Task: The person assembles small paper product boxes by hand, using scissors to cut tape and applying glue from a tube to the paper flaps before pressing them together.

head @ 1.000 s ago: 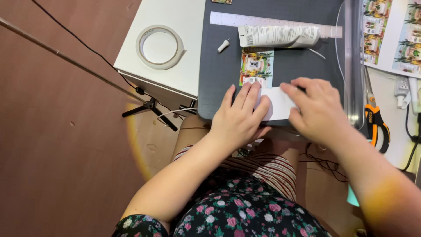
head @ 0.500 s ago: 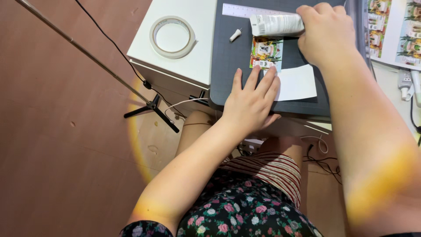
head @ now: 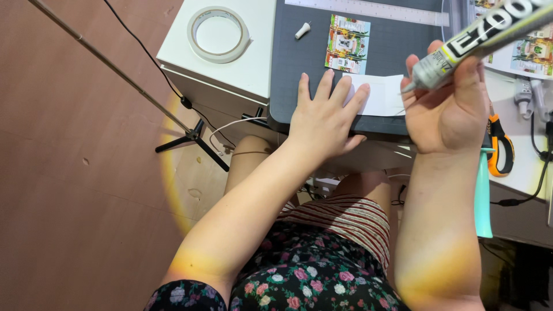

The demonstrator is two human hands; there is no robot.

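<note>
My left hand point(head: 324, 118) lies flat with fingers spread on the near edge of a dark grey cutting mat point(head: 299, 69), its fingertips pressing the left end of a white paper piece point(head: 381, 95). My right hand point(head: 448, 103) is raised above the mat's right side and grips a silver glue tube point(head: 478, 39) with its nozzle pointing down-left toward the white paper. A small colourful printed card point(head: 348, 44) lies on the mat just beyond the white paper. The tube's small white cap point(head: 302, 30) rests on the mat to the left.
A roll of tape point(head: 218, 33) sits on a white cabinet point(head: 242, 72) at left. A clear ruler point(head: 374, 10) lies at the mat's far edge. Orange-handled pliers point(head: 500, 147), cables and printed sheets point(head: 527, 52) are at right. A tripod leg point(head: 190, 138) stands on the floor.
My right hand has picked up the glue tube from the far side of the mat and brought it back toward the white paper. My left hand stays pressed on the paper.
</note>
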